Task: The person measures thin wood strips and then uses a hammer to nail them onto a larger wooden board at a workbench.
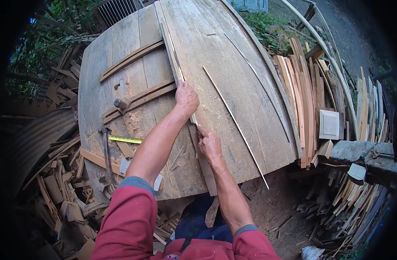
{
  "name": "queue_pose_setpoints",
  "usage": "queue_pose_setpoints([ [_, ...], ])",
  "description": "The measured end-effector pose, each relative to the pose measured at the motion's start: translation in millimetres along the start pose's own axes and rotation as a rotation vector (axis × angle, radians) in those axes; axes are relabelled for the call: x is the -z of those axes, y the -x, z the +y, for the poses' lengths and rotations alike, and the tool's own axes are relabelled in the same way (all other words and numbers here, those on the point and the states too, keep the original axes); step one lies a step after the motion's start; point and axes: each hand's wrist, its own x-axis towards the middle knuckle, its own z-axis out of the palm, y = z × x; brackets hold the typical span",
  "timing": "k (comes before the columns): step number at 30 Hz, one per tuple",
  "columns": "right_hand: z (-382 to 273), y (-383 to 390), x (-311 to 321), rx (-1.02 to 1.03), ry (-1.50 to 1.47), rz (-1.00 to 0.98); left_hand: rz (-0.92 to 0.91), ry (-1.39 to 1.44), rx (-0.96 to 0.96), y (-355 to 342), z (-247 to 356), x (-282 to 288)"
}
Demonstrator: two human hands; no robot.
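A narrow pale wooden strip (pixel 193 119) lies along a long board (pixel 202 162) on the plank-topped workbench (pixel 250 143). My left hand (pixel 187 97) is closed over the strip, pressing it down near the middle of the bench. Closer to me, my right hand (pixel 210 144) is closed at the strip's near end, its fingertips pinching it; the palm side is hidden. Right of my hands lies a loose thin stick (pixel 235 119), its near end jutting past the bench edge. To the left, two grooved wooden crosspieces (pixel 131 60) meet the long board.
A hammer (pixel 106 151), a yellow tape measure (pixel 125 139) and a short round wooden piece (pixel 120 104) lie at the left among shavings. Scrap wood (pixel 59 190) is heaped left of the bench. Boards (pixel 300 99) stand stacked along its right side, near a concrete ledge (pixel 363 151).
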Motion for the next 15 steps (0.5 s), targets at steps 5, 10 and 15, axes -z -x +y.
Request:
queue_pose_setpoints([
  [5,-2,-20,0,0.032,-0.018,-0.034,-0.15,0.0,-0.029,0,-2,10],
  [10,-7,-28,10,0.063,-0.032,-0.056,-0.199,0.035,-0.048,3,-5,17],
  [15,-36,-28,24,0.177,-0.16,-0.014,0.151,0.05,0.119,14,-5,5],
])
